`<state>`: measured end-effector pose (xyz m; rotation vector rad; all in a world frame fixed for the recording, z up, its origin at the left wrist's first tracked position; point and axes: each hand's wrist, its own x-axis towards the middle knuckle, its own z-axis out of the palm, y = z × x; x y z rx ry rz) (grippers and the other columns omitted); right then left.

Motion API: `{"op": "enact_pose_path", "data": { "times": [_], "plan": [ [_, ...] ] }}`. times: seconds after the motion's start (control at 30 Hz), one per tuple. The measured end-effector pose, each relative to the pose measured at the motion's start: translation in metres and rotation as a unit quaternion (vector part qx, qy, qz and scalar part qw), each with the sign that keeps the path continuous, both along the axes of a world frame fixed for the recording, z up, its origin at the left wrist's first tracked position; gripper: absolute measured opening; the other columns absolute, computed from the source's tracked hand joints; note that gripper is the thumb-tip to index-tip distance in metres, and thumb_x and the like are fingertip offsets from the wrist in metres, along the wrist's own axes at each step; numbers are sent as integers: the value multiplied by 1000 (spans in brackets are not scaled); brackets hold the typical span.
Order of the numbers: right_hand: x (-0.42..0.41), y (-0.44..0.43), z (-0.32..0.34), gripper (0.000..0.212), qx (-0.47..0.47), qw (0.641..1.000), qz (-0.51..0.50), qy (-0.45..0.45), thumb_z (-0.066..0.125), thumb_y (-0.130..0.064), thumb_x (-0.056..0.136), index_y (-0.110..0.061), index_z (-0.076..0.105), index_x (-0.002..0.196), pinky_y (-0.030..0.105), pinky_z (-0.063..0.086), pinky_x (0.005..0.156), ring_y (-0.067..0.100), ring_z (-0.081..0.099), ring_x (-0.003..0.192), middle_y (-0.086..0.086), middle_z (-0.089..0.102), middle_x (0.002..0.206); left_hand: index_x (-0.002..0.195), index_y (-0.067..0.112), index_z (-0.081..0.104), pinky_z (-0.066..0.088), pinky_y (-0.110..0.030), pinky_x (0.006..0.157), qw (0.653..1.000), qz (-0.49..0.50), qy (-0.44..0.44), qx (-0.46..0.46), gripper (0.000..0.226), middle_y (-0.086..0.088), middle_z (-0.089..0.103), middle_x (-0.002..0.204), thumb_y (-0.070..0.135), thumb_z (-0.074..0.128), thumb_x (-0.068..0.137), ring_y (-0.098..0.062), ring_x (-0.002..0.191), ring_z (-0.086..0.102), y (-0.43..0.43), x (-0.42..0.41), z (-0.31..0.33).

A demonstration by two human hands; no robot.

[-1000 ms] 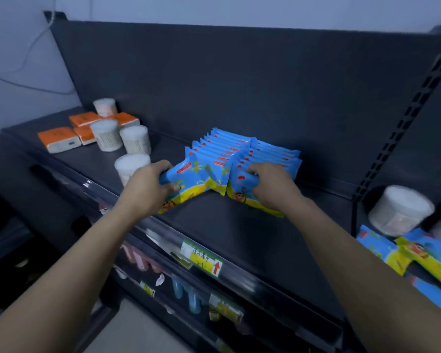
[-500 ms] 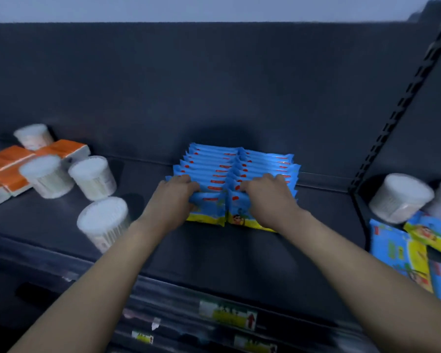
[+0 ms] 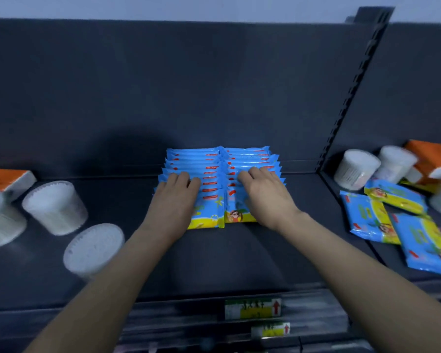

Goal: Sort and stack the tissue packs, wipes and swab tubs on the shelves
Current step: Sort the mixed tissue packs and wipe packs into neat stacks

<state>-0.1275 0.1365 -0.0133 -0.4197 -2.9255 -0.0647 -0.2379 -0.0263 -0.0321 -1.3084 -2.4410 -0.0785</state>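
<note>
Two rows of blue wipe packs stand side by side on edge at the middle of the shelf (image 3: 239, 258), running from its mid-depth back to the rear panel. The left grip (image 3: 175, 200), a bare hand, lies on the near packs of the left row (image 3: 194, 159). The right grip (image 3: 265, 197) lies likewise on the right row (image 3: 250, 156). On both, the fingers are spread and pressing down on the pack tops, wrapped round nothing.

The step looks like squaring the two rows. To do it well, push evenly with both palms toward the back so the packs close up without fanning. The near packs lean forward and seem likely to slump once released, so tip them upright against the rest. Keep the seam between the rows straight.

To the left, well apart from the rows, three swab tubs (image 3: 54, 207) stand loose, with an orange tissue pack (image 3: 5, 178) behind them. Beyond the slotted upright (image 3: 346, 105), the right bay holds unsorted stock: loose wipe packs (image 3: 367, 217) lying flat, two tipped swab tubs (image 3: 355, 169) and another orange tissue pack (image 3: 430, 156). Nothing blocks the rows themselves. The nearest tub (image 3: 92, 248) sits close beside the left forearm and could be knocked when that arm draws back.
</note>
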Motion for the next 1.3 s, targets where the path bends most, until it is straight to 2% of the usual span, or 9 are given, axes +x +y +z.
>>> {"op": "enact_pose_path", "data": {
  "times": [0.13, 0.27, 0.4, 0.6, 0.77, 0.93, 1.07, 1.17, 1.3],
  "plan": [
    [17, 9, -4, 43, -40, 998, 0, 48, 52, -6, 87, -10, 47, 129, 34, 33, 95, 30, 46, 112, 9, 53, 117, 91, 7, 61, 46, -41, 63, 1000, 9, -24, -6, 48, -13, 58, 85, 15, 86, 51, -34, 79, 57, 8, 11, 7],
    [42, 27, -1, 35, -72, 990, -30, 115, 52, -14, 89, -9, 55, 124, 39, 35, 91, 32, 50, 109, 11, 59, 115, 96, 8, 62, 41, -46, 78, 994, -32, -63, 87, 34, -13, 58, 95, 21, 78, 69, -36, 90, 55, 30, 32, 10],
    [84, 67, 0, 32, -71, 986, -101, 109, 53, -22, 91, -10, 57, 120, 39, 37, 92, 32, 51, 110, 11, 60, 115, 94, 11, 61, 42, -45, 82, 974, -123, -120, 147, 18, -9, 60, 94, 20, 64, 79, -34, 90, 57, 85, 69, 13],
    [178, 151, -8, 35, -113, 968, -217, 53, 59, -21, 84, -11, 61, 117, 40, 45, 90, 34, 56, 111, 15, 63, 117, 97, 10, 59, 48, -44, 80, 944, -203, -220, 142, 18, -8, 59, 94, 18, 65, 82, -29, 91, 59, 184, 146, -2],
    [248, 219, -14, 57, -179, 951, -248, -43, 67, -23, 83, -15, 47, 136, 36, 44, 96, 30, 49, 122, 14, 53, 134, 108, 9, 54, 45, -41, 86, 942, -109, -312, 66, 32, -11, 57, 106, 30, 63, 85, -30, 102, 56, 257, 192, -15],
    [265, 255, -17, 84, -268, 938, -188, -114, 75, -30, 79, -19, 28, 148, 32, 36, 103, 25, 36, 135, 5, 33, 152, 129, 2, 36, 42, -42, 90, 926, 27, -378, -5, 76, -20, 48, 128, 49, 67, 77, -36, 115, 49, 298, 202, -26],
    [253, 270, -20, 97, -308, 924, -165, -158, 77, -44, 72, -27, 20, 149, 42, 33, 109, 31, 31, 137, 5, 31, 153, 133, 0, 32, 41, -36, 92, 900, 94, -425, 1, 88, -17, 45, 134, 41, 77, 70, -32, 121, 46, 306, 206, -27],
    [244, 273, -21, 102, -275, 928, -153, -197, 76, -49, 70, -27, 16, 150, 49, 24, 113, 34, 15, 141, 8, 25, 153, 122, 0, 46, 42, -30, 82, 856, 122, -500, 49, 71, -11, 53, 125, 28, 82, 68, -26, 112, 54, 304, 207, -24],
    [236, 278, -21, 106, -285, 931, -132, -188, 79, -45, 68, -22, 17, 150, 46, 24, 113, 30, 16, 142, 7, 26, 152, 93, 5, 61, 43, -25, 56, 804, 125, -568, 130, 30, -11, 65, 96, 16, 79, 72, -15, 69, 56, 290, 201, -18]
  ]
}}
